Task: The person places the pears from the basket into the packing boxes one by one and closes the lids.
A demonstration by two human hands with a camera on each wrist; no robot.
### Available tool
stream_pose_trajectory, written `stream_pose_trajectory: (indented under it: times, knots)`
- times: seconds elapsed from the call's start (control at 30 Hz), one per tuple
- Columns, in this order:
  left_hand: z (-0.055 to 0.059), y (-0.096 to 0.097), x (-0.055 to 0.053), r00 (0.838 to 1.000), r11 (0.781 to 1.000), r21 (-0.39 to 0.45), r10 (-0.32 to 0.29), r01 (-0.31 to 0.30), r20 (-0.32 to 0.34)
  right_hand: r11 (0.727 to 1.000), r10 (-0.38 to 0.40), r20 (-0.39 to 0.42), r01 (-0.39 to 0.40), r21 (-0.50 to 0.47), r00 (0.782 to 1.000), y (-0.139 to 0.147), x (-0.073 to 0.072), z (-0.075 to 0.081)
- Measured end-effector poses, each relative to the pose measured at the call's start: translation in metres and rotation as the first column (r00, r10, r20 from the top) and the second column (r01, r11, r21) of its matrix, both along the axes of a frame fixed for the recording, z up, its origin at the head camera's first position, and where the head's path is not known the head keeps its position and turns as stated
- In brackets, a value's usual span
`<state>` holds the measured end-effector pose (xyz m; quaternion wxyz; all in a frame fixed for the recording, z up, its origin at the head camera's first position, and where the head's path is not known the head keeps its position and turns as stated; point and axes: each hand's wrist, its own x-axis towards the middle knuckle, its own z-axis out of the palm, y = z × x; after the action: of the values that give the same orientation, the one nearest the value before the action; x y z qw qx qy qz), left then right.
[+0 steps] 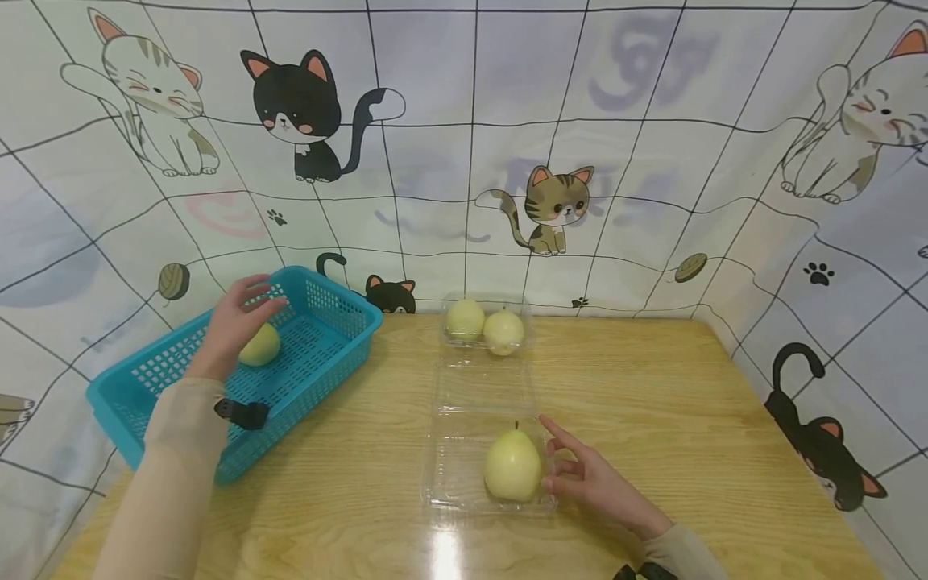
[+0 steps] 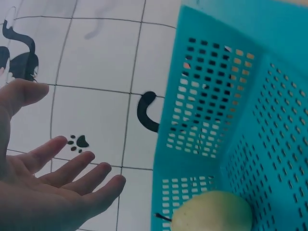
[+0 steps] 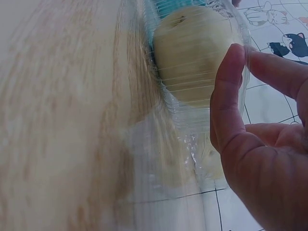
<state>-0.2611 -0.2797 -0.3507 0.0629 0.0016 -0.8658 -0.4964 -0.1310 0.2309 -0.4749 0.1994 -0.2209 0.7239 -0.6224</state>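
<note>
My left hand point(image 1: 239, 318) is over the blue plastic basket point(image 1: 319, 403), fingers spread and holding nothing. One yellow-green pear point(image 1: 261, 346) lies in the basket, partly behind that hand; in the left wrist view the pear point(image 2: 211, 214) shows its stem. A clear plastic box point(image 1: 457, 467) lies opened out on the table, with a pear point(image 1: 513, 466) standing at the right of its near half. My right hand point(image 1: 590, 475) pinches the box's right rim beside this pear. The right wrist view shows the pear point(image 3: 192, 57) through the box wall, with the fingers point(image 3: 228, 96) at the rim.
Two pears, a left one point(image 1: 465, 320) and a right one point(image 1: 503, 331), sit in clear plastic at the table's back edge; whether it is a separate box I cannot tell. A cat-patterned cloth point(image 1: 435, 161) rises behind the wooden table point(image 1: 652, 387).
</note>
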Motion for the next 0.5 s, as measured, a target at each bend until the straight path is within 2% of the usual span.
stream_pose_trajectory:
  times: [0.2, 0.5]
  knots:
    - [-0.007, -0.012, -0.003, 0.999, 0.999, -0.042, 0.004, -0.002, 0.033, 1.000, -0.002, 0.002, 0.002, 0.014, 1.000, -0.001, 0.000, 0.002]
    - [-0.013, -0.032, -0.010, 0.997, 0.999, 0.002, 0.034, -0.034, 0.068, 1.000, -0.008, -0.002, 0.008, 0.024, 1.000, -0.001, 0.000, 0.000]
